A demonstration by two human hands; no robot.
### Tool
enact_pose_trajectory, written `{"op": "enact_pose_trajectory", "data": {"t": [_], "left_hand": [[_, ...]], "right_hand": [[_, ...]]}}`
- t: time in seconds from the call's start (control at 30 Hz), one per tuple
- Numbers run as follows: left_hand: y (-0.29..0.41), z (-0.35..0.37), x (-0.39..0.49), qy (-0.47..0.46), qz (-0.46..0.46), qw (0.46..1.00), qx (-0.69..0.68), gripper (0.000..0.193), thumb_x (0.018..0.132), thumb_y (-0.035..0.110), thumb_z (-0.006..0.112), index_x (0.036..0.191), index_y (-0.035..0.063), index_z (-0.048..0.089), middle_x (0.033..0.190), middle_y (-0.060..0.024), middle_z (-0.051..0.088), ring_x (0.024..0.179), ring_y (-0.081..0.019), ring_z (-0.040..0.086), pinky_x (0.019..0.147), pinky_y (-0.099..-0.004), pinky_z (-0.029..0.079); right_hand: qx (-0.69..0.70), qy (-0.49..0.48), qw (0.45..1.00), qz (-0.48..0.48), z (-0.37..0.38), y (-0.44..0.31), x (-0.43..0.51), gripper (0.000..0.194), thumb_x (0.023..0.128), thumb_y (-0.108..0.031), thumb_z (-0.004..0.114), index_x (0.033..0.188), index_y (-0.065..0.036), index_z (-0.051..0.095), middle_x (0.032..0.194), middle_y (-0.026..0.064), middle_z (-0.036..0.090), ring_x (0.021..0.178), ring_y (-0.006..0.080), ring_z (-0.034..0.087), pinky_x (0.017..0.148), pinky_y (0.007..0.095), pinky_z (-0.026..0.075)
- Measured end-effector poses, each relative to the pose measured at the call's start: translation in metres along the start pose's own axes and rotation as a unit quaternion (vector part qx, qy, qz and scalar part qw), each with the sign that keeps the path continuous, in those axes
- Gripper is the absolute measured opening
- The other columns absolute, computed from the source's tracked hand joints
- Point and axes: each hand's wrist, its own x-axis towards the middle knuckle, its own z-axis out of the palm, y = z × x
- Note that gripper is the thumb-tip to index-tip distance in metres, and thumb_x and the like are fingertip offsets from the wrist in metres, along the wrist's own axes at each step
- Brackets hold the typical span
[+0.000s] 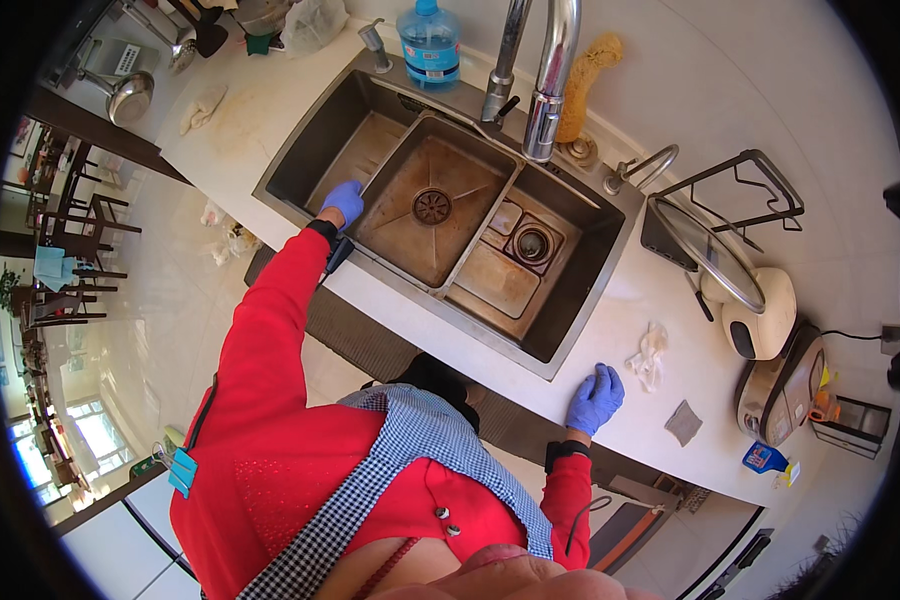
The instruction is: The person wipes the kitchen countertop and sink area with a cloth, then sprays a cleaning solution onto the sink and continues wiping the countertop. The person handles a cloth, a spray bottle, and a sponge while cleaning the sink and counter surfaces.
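Observation:
A steel sink (pixel 311 212) with a raised middle basin (pixel 397 236) lies before me. My left hand (pixel 343 202), in a blue-violet glove, is at the near left of this basin, by its rim; its fingers are curled, and whether they grip the rim is unclear. On the worktop near the sink's right front corner rests my right hand (pixel 596 399), also gloved, its fingers curled in with nothing visible in them. Brown stains mark the basins. A chrome faucet (pixel 546 112) hangs over the back of the sink. A crumpled white cloth (pixel 649 356) lies right of my right hand.
A blue bottle (pixel 429 45) and a soap dispenser (pixel 376 46) stand behind the sink, with a loofah (pixel 586 86) near the wall. On the right are a glass lid (pixel 709 251), a rice cooker (pixel 780 386), a grey cloth (pixel 683 422) and a blue spray bottle (pixel 765 457). Ladles (pixel 130 97) occupy the upper left.

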Motion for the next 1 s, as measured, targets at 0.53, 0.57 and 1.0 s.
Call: {"op": "enact_pose_trajectory", "data": {"t": [0.53,0.57,1.0], "left_hand": [[0.032,-0.039,-0.024,-0.035,0.056,0.997,-0.031,0.037,0.070,0.014,0.067,0.104,-0.0005,0.066,0.099,-0.0239,0.067,0.094,-0.0405,0.065,0.083,-0.0424,0.051],[0.036,-0.038,-0.026,-0.032,0.055,0.997,-0.034,0.037,0.070,0.014,0.067,0.104,-0.0004,0.066,0.099,-0.0238,0.067,0.093,-0.0404,0.065,0.083,-0.0423,0.051],[0.068,0.017,-0.061,0.057,0.039,0.974,-0.215,0.031,0.073,0.013,0.064,0.101,0.0011,0.065,0.096,-0.0227,0.068,0.091,-0.0397,0.066,0.081,-0.0422,0.052]], "right_hand": [[-0.003,0.015,1.000,-0.005,0.004,0.001,0.000,0.026,0.085,-0.010,0.061,0.109,-0.008,0.068,0.114,0.0142,0.062,0.107,0.0316,0.055,0.095,0.0421,0.044],[-0.004,0.016,1.000,-0.006,0.005,0.001,0.001,0.026,0.085,-0.010,0.061,0.109,-0.008,0.068,0.114,0.0142,0.062,0.107,0.0316,0.055,0.095,0.0421,0.044],[0.005,0.004,1.000,0.013,0.001,-0.001,0.000,0.026,0.085,-0.012,0.062,0.110,-0.009,0.069,0.116,0.0138,0.062,0.109,0.0321,0.055,0.097,0.0425,0.042]]}}
